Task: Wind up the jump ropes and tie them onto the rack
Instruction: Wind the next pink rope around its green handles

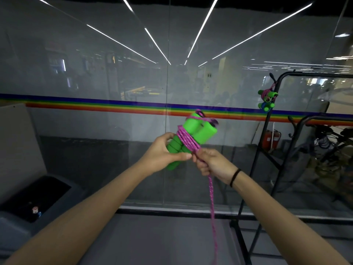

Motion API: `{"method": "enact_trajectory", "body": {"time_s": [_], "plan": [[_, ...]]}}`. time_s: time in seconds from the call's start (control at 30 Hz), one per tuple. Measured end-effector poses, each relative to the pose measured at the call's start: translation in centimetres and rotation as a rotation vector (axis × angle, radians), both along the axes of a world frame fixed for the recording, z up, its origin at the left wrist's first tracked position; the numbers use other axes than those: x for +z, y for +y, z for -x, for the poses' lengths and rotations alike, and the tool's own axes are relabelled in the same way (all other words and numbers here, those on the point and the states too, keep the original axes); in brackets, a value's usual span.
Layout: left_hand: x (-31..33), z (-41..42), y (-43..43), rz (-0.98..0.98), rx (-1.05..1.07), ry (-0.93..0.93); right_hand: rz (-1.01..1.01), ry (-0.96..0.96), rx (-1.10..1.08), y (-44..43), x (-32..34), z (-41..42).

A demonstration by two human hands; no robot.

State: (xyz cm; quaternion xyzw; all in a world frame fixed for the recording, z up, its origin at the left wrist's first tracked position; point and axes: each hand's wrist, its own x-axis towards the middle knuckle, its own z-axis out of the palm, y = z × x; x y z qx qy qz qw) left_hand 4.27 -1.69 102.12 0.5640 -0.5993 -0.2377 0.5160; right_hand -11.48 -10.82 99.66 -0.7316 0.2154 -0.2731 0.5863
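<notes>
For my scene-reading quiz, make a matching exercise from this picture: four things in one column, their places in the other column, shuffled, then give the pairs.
Things
1. green handles
2. loose pink rope end
3. wound ropes
4. black band

Places
A. hanging on the black rack
B. round a wrist
C. gripped by the left hand
D. trailing down from the right hand

Pairs: 1-C, 2-D, 3-A, 4-B
</notes>
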Motion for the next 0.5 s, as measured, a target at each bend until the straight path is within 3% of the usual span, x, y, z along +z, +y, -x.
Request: {"method": "enact_trajectory", "body": {"time_s": [0.07, 0.2, 0.33, 0.5], "plan": [[-0.3, -0.2, -0.4, 0.001, 0.095, 0.04, 0.101, 0.104, 0.009, 0.6, -0.2, 0.1], [-1.0, -0.3, -0.6, 0.024, 0.257, -0.314, 0.455, 0.421, -0.086, 1.1, 0.6, -0.2], [-1.1, 0.1, -0.5, 0.002, 0.421, -0.625, 0.664, 0.669, -0.034, 1.4, 2.3, -0.1], [-1.0, -1.0, -0.4, -0.13, 0.401, -0.956, 0.878, 0.813, 0.001, 1.9, 4.8, -0.2]]}}
